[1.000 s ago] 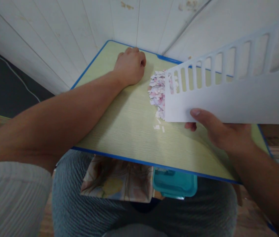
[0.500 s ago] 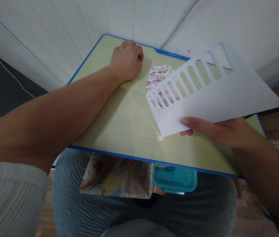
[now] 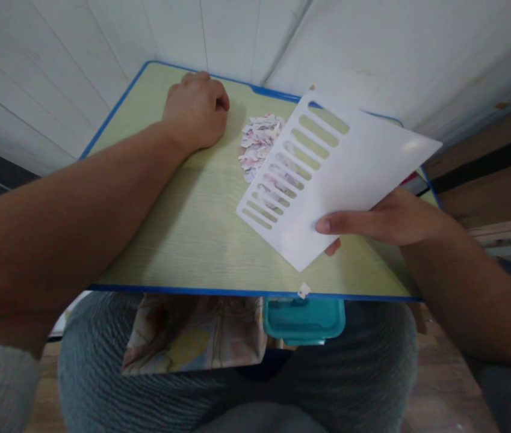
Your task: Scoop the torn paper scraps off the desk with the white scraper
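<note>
My left hand [image 3: 198, 111] rests on the far left part of the small table [image 3: 183, 240], curled into a fist with no object showing in it. In my right hand [image 3: 372, 222] is a white slotted sheet [image 3: 349, 174], gripped at its lower edge with the thumb on top. Long rounded slots of growing length run along the sheet's left side. Behind and partly under it lies a pile of torn paper scraps [image 3: 259, 141], some showing through the slots. One small paper scrap [image 3: 304, 291] sits at the table's front edge, just below the sheet's lower corner.
Below the front edge, over my lap, are a teal plastic container [image 3: 304, 319] and a patterned cloth pouch [image 3: 196, 337]. A white panelled wall [image 3: 169, 30] with a cable [image 3: 286, 42] stands behind the table. Brown boxes or boards [image 3: 499, 174] are at the right.
The sheet has turned and moved closer to me, its lower corner nearer the front edge. The single scrap has shifted to that edge. My left fist stays put while the view swings right.
</note>
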`<state>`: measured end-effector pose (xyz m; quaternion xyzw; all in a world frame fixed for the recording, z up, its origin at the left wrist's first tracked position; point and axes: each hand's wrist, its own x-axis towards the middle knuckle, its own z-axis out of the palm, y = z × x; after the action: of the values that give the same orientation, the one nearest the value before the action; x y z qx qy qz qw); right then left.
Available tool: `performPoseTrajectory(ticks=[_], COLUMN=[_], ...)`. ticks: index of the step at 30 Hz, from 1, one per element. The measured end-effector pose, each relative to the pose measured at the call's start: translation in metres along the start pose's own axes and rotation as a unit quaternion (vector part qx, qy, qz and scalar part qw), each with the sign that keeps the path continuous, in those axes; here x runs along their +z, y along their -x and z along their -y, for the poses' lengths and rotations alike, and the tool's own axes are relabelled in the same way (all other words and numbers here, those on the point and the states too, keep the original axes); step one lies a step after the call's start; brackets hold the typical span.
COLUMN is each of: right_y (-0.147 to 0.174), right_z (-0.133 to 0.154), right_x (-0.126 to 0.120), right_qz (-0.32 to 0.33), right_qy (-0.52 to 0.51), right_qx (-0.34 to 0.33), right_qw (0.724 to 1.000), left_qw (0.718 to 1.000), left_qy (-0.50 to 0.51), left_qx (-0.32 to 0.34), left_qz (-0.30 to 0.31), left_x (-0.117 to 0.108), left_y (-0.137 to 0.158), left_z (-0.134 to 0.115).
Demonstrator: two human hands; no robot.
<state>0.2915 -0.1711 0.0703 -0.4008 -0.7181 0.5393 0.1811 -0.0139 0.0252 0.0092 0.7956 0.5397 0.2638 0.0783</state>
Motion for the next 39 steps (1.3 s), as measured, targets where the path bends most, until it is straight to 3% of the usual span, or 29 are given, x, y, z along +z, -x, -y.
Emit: performPoseTrajectory(ticks=[8, 10, 13, 16, 18, 25, 33, 39], right_y=[0.000, -0.004, -0.010, -0.012, -0.010, -0.010, -0.009, -0.014], right_z=[-0.004, -0.005, -0.007, -0.009, -0.010, -0.016, -0.016, -0.018], right_x=[0.001, 0.001, 0.002, 0.005, 0.008, 0.021, 0.020, 0.020], right_qz=[0.097, 0.060, -0.058, -0.179, -0.218, -0.203, -0.177, -0.258], right_qy=[-0.057, -0.063, -0.031, 0.021, 0.056, 0.099, 0.049, 0.042], right_qx=[0.007, -0.022, -0.044, -0.039, -0.028, -0.010, 0.011, -0.005], right_qw=[0.994, 0.996, 0.997, 0.983, 0.974, 0.974, 0.983, 0.965], left_qw=[0.998, 0.997, 0.995, 0.995, 0.995, 0.996, 0.994, 0.994], left_qy=[-0.061, -0.075, -0.093, -0.103, -0.104, -0.088, -0.106, -0.108], left_qx=[-0.017, -0.024, -0.023, -0.004, 0.006, -0.007, -0.018, -0.020], left_qz=[0.013, 0.010, 0.013, 0.009, 0.002, 0.004, 0.015, 0.017], left_x=[-0.001, -0.002, -0.002, 0.001, 0.004, 0.002, -0.001, 0.000], left_y=[-0.001, 0.000, 0.001, 0.001, 0.000, 0.002, 0.002, 0.002], left_z=[-0.002, -0.004, -0.005, -0.003, 0.000, -0.003, -0.009, -0.008])
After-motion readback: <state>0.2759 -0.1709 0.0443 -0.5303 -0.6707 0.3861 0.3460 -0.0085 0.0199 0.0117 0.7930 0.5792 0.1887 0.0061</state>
